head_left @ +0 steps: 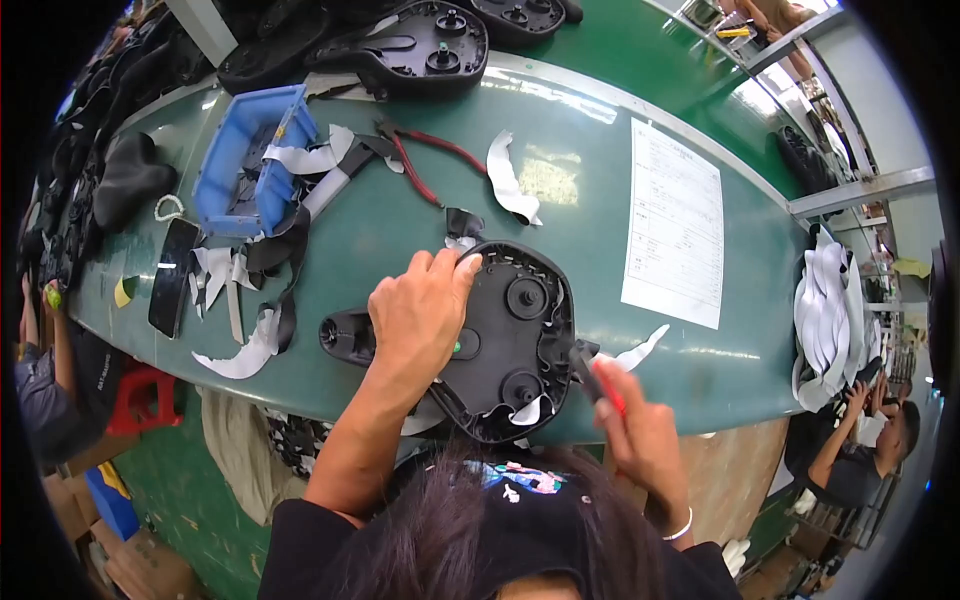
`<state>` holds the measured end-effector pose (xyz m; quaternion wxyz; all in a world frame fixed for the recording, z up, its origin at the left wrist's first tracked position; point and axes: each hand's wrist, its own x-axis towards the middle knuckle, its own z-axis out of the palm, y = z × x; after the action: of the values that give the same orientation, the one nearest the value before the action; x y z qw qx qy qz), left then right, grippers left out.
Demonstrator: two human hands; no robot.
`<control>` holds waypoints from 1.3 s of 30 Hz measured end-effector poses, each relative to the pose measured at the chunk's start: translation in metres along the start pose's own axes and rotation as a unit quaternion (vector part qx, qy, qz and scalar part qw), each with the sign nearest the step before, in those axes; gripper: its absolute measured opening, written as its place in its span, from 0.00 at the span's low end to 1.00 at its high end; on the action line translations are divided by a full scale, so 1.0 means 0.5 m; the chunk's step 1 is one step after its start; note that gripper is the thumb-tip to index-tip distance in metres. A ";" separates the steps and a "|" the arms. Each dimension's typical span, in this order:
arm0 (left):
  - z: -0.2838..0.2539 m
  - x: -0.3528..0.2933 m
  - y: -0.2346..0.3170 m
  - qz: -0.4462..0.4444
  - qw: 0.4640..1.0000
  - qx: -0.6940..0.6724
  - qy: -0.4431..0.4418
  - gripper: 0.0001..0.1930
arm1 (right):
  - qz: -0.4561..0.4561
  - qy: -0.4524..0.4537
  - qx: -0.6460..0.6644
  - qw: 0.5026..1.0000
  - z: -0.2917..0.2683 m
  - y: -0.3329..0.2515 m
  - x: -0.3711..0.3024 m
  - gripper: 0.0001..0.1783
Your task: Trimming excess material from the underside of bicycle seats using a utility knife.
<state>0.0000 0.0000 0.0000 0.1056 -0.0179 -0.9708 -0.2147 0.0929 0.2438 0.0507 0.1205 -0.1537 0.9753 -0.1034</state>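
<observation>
A black bicycle saddle (483, 330) lies upside down near the front edge of the bench, its ribbed underside with two round posts facing up. My left hand (420, 300) is closed on its far left rim, with the thumb toward the inside. Beyond those fingertips lies a scrap of black and white cover material (463, 225). My right hand (640, 425) is closed round a red and black hand tool (600, 385), whose dark end is at the saddle's right edge. Motion blurs this tool, so its exact kind cannot be told. A white offcut (640, 348) sticks out beside it.
Beyond my left hand are red-handled pliers (420, 165), a blue bin (225, 185), a phone (174, 278) and curled trimmings (245, 345). A printed sheet (675, 225) lies to the right. More saddles (410, 50) line the far edge; white covers (825, 310) hang at the right end.
</observation>
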 end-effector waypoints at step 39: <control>-0.041 0.029 0.006 -0.207 0.689 -0.679 0.146 0.17 | -0.116 0.100 -0.038 0.987 -0.105 0.077 0.171 0.27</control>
<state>-0.0099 -0.0062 0.0224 0.1578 0.1486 -0.5111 -0.8317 -0.0104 0.2607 0.0739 0.0039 -0.2596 0.9611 -0.0945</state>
